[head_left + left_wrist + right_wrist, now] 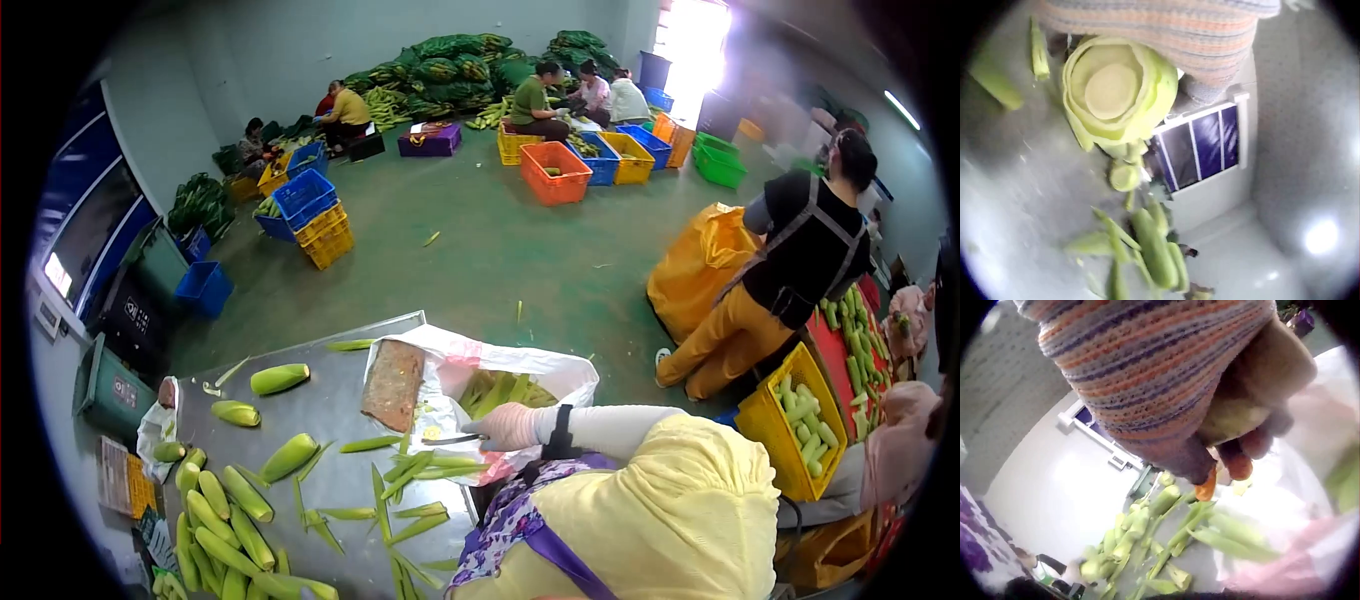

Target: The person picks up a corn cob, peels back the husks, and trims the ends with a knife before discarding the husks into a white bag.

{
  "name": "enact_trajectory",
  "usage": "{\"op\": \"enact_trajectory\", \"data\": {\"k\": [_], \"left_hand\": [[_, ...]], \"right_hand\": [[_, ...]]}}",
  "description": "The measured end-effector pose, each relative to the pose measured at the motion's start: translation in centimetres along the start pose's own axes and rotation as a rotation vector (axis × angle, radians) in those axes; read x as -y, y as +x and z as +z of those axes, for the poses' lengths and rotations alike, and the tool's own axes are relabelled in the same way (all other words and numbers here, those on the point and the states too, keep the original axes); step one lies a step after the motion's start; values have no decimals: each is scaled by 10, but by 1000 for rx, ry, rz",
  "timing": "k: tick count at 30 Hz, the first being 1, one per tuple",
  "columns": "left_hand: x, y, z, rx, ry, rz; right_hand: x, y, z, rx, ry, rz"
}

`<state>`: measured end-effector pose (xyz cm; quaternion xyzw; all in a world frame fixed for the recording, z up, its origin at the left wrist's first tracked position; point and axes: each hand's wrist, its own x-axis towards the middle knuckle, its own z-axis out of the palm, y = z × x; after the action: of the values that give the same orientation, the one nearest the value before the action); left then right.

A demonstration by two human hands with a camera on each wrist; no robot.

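Observation:
My right hand (pixel 507 427), in a striped knit glove, is over the edge of a white bag (pixel 560 372) in the head view. It grips a knife (pixel 452 439) whose metal blade points left. In the right wrist view its bare-tipped fingers (pixel 1241 467) curl round a pale handle-like piece. My left hand (pixel 1166 37) shows only in the left wrist view. There it holds an ear of corn (pixel 1113 90), its pale cut base facing the camera; the left fingers are hidden. Loose green husks (pixel 430 467) lie on the metal table by the bag.
The metal table (pixel 335 380) carries a pile of corn ears (pixel 215 520) at left and a rough brown block (pixel 393 385) beside the bag. Stacked crates (pixel 323 235) stand on the floor. Another person (pixel 815 235) is at right, near a yellow crate (pixel 800 470); several people sit farther back.

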<state>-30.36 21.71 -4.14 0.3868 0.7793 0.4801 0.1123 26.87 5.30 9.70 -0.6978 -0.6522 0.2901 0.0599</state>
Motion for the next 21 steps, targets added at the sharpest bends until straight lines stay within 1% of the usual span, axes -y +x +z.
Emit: {"op": "enact_trajectory", "data": {"k": [2,5,7,8,9,10,13,14,15,16,17,18,19,21], "left_hand": [[-44,-44,9,148,-169,62],[-104,-109,19,410,-368,123],[-140,-147,24,610,-406,222],[-159,-164,27,704,-316,360],[-187,-185,30,768,-51,640],[-196,-198,25,817,239,891],[-222,-236,62,1110,-354,547],[-276,-251,51,1155,-381,578],[-269,-258,88,1200,-463,435],[-280,-267,98,1376,-707,94],[-292,-276,110,1465,-925,-298],[-322,-284,97,1581,-1292,-936],[-310,-284,113,1768,-1347,-907],[-326,-302,112,1640,-1344,-1047]], "right_hand": [[25,5,-11,-8,21,-71],[55,10,-27,-85,14,-253],[74,9,-34,-63,5,-294],[78,8,-35,-48,0,-313],[74,7,-32,-118,14,-342],[69,6,-28,-172,32,-384],[67,2,-20,-284,121,-557],[61,-7,-28,-350,150,-578],[53,-11,-31,-311,133,-550],[44,-15,-33,-273,115,-516],[35,-18,-34,-319,147,-529],[28,-24,-37,-383,60,-543],[23,-28,-41,-387,53,-531],[10,-33,-46,-409,45,-498]]}}
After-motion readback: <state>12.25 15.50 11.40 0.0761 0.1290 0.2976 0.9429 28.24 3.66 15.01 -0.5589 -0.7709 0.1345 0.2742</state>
